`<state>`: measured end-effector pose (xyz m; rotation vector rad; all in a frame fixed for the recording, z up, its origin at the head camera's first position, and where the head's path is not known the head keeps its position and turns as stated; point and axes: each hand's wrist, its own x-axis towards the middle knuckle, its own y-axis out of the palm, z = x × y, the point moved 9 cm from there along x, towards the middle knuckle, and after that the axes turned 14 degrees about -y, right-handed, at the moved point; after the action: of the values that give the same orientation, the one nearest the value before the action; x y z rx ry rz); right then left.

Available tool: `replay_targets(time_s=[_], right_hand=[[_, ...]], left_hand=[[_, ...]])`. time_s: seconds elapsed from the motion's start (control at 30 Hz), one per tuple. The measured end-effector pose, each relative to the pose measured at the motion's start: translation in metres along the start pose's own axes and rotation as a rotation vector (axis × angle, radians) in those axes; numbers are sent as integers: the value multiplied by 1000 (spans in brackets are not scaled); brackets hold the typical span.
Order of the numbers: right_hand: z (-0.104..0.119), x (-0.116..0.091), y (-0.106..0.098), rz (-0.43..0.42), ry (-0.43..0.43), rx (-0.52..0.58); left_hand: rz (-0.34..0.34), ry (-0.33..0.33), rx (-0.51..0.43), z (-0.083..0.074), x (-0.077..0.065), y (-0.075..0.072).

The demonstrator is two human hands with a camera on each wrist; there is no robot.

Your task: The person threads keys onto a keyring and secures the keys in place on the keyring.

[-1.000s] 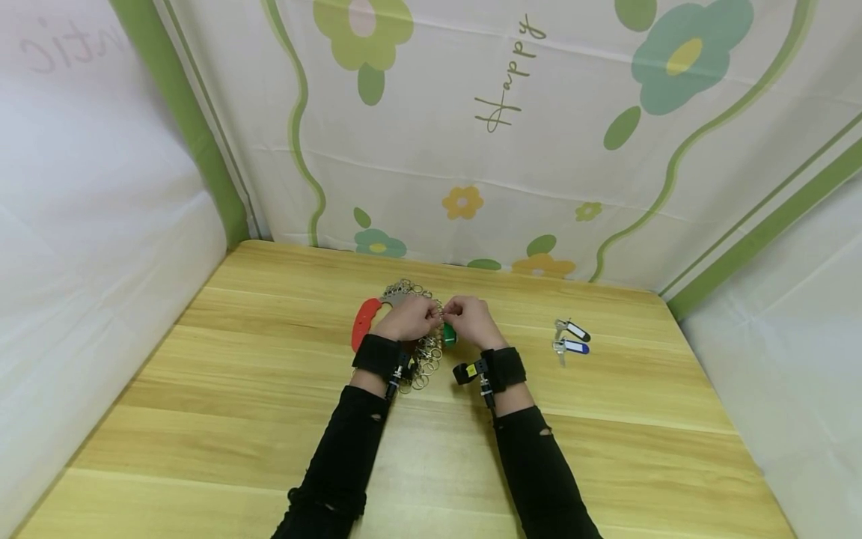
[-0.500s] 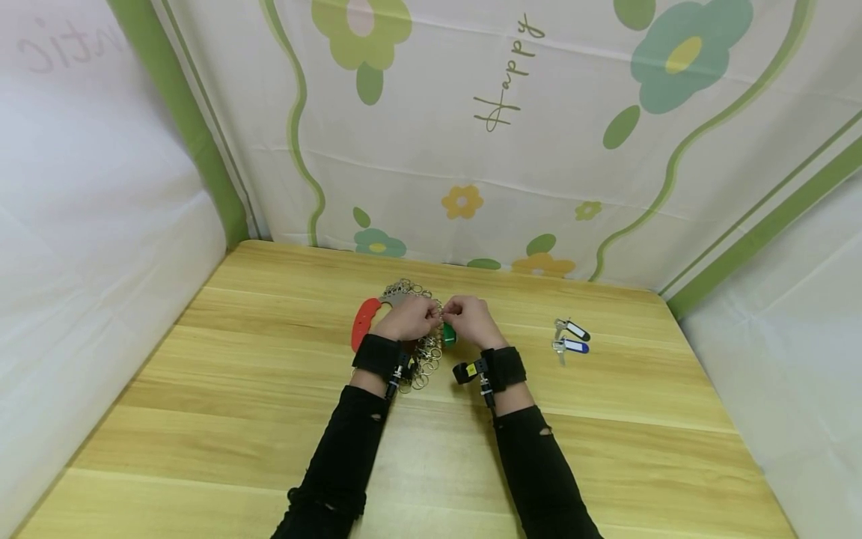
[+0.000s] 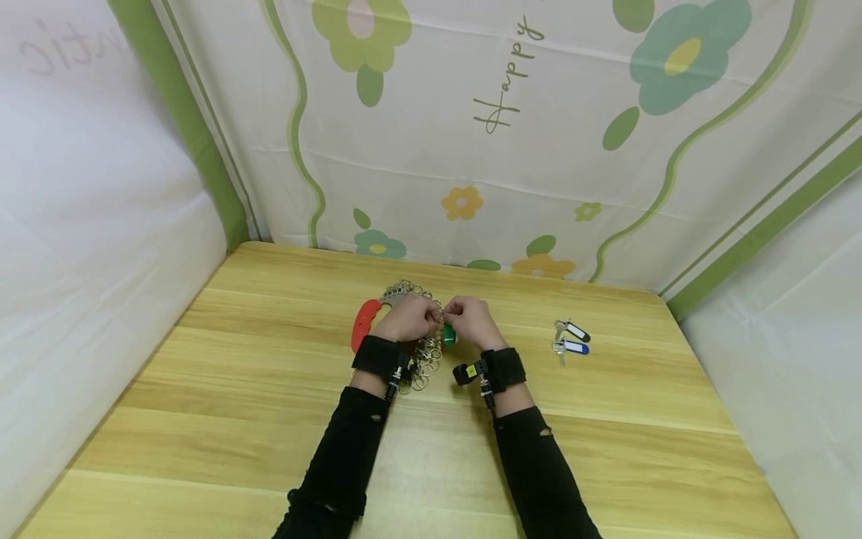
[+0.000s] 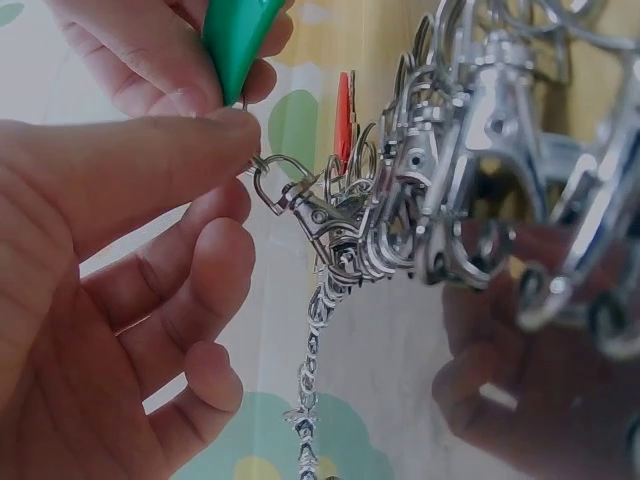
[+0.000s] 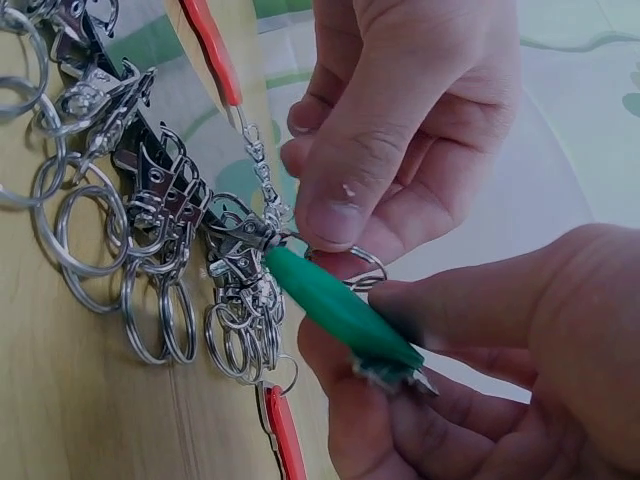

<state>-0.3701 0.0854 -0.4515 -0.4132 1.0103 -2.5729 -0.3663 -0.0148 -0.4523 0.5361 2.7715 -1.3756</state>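
Note:
A metal hoop with a red handle (image 3: 366,326) lies on the table, hung with several silver swivel clasps (image 4: 480,130) and split rings (image 5: 95,230). My left hand (image 3: 412,318) reaches over it. In the right wrist view, its thumb and finger pinch a small key ring (image 5: 365,258) at the end of one clasp. My right hand (image 3: 471,320) meets it fingertip to fingertip and holds a green key tag (image 5: 335,305) close to that ring. The tag's far end is blurred, with a bit of metal beside it. The left hand and forearm hide part of the hoop.
To the right on the wooden table (image 3: 431,464) lie two keys, one with a black tag (image 3: 578,331), the other with a blue tag (image 3: 575,347). A white curtain with printed flowers (image 3: 431,165) stands behind the table, with white cloth at both sides.

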Motion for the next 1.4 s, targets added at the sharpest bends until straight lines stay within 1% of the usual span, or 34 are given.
replay_targets(time_s=[0.2, 0.4, 0.83, 1.23, 1.4], right_hand=[[-3, 0, 1, -11, 1, -3], [-4, 0, 2, -2, -5, -7], [-2, 1, 1, 14, -10, -6], [0, 1, 3, 23, -30, 2], [1, 0, 4, 38, -29, 6]], left_hand=[[-16, 34, 24, -2, 0, -1], [-12, 26, 30, -1, 1, 1], [-4, 24, 51, -3, -1, 1], [15, 11, 25, -3, -3, 1], [8, 7, 39, -4, -3, 0]])
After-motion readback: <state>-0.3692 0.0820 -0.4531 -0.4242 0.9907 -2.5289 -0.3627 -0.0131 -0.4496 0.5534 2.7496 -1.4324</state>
